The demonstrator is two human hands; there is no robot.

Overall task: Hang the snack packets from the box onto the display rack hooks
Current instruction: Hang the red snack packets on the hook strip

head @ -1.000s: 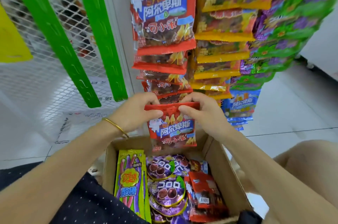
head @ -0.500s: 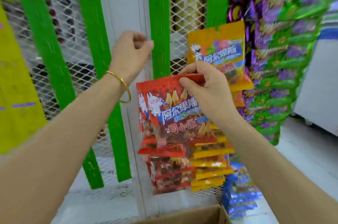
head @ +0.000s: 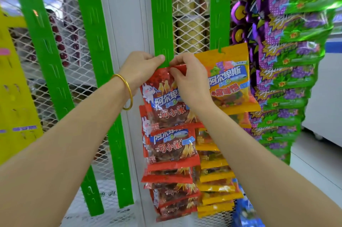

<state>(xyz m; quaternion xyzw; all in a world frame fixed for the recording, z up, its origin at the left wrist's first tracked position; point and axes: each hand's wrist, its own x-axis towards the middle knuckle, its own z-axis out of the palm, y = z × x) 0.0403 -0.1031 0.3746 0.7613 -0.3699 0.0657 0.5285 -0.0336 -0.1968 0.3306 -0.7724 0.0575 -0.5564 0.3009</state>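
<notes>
**Red snack packet [head: 161,104] pinched at its top edge against a green strip**

Red snack packet hangs upright in front of the middle green strip [head: 162,23] of the display rack, its top edge level with the strip's lower slots. It sits directly under both grips, which meet at its top; the bag's printed face drops below and between the two wrists.

The right grip [head: 188,82] is clamped on the packet's top edge. Its thumb lies on the front of the red header and its curled fingers go over the top, covering the upper right part of the bag. The left grip [head: 142,67] is closed on the strip just beside the packet's top left corner, with the thumb pressed flat on the strip's face. Its fingers go behind, out of sight, and I cannot tell whether they also catch the packet. The hook itself is hidden by the two thumbs. A gold bangle [head: 127,93] circles the left wrist.

Below the held bag, more red packets [head: 172,147] hang overlapping in a column on the same strip. Just to the right, an orange packet [head: 229,82] hangs from the next green strip [head: 220,4], with yellow packets [head: 216,171] stacked under it. Purple and green packets [head: 288,78] fill the far right. White mesh [head: 188,13] backs the strips.
</notes>
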